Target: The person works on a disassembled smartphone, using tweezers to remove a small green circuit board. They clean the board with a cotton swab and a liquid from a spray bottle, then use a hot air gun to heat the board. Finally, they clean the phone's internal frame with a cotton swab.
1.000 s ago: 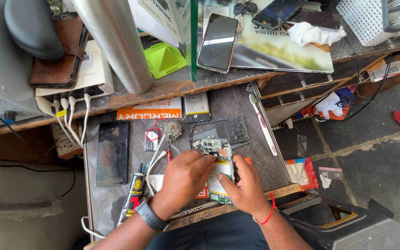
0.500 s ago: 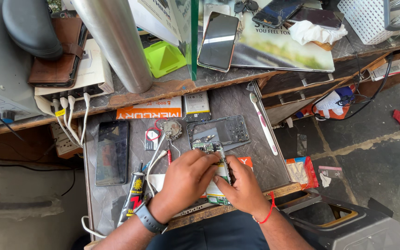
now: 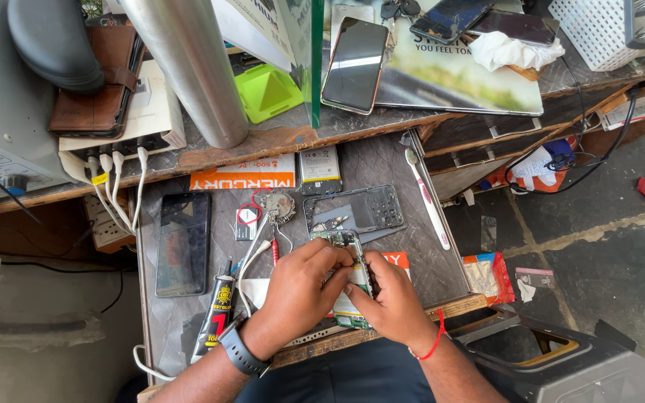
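While our left hand has slid lower over the opened phone on the work tray, our right hand pinches its edge; left fingertips seemingly press its board.

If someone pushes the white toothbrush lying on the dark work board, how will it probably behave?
The slim white plastic toothbrush looks light, so it would probably slide easily on the smooth dark work board. It lies close to the board's right edge, so a sideways push might send it off. Its handle seems stiff, not floppy.
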